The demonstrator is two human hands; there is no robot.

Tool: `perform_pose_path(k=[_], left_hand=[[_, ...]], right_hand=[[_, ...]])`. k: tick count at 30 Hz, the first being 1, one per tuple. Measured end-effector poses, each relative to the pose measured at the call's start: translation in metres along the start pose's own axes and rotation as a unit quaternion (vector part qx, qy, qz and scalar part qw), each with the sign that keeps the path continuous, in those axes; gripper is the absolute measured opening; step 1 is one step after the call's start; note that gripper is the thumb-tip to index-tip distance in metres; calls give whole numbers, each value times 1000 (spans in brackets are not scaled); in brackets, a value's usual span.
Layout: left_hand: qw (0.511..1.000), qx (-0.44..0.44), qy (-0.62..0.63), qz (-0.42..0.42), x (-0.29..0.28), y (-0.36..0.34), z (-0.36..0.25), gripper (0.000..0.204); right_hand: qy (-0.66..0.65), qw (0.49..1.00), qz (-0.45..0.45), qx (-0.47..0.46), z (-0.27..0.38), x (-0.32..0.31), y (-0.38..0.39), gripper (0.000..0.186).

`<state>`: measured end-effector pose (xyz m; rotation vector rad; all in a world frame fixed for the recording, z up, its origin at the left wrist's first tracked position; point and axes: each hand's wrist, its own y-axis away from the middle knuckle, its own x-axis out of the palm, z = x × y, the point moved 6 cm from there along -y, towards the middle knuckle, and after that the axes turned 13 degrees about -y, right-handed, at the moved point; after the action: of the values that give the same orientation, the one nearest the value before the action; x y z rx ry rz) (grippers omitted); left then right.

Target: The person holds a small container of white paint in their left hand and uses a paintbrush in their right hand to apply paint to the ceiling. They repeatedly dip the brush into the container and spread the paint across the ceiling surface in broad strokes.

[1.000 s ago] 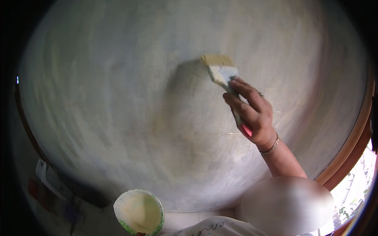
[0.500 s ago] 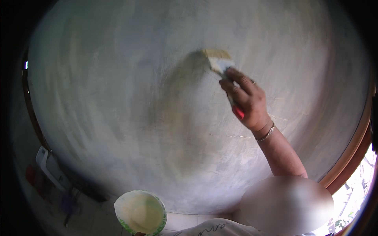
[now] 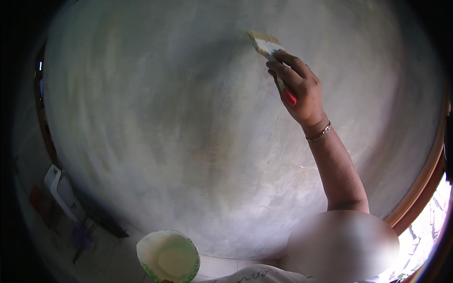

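My right hand (image 3: 304, 92) is raised against a grey, streaky wall (image 3: 141, 122), its fingers closed round a paintbrush (image 3: 268, 47). The brush has a wide pale-bristled head pointing up and left, with a red part of the handle showing below the fingers. Its bristles are at the wall, as far as can be made out. Low in the view, a white and green tub (image 3: 146, 264) holds cream-coloured paint. Just a bit of my left hand (image 3: 167, 281) shows at the tub's lower rim; the rest is cut off by the lower edge.
Wooden frames border the wall at left (image 3: 42, 118) and right (image 3: 420, 198), with bright light and foliage beyond the right one. On the floor at lower left are a white plastic object (image 3: 61, 193) and a blurred purple thing (image 3: 82, 236). A blurred oval (image 3: 344, 245) covers the lower right.
My right hand has moved up the wall with the paintbrush, the forearm stretching farther upward. The tub has hardly moved at the lower edge.
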<state>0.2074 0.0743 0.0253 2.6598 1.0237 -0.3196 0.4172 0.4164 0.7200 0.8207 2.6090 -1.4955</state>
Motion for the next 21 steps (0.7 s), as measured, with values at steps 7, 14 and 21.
perform_pose_path(k=[7,14,21], left_hand=[[997,4,76,-28,20,-16,66,16],[991,60,-120,-18,-5,10,-17,15],[999,21,3,-37,7,7,29,16]], right_hand=[[-200,898,379,99,85,63,114,21],[-45,999,7,10,-16,28,-26,23],[-31,971,229,-59,53,83,62,16]])
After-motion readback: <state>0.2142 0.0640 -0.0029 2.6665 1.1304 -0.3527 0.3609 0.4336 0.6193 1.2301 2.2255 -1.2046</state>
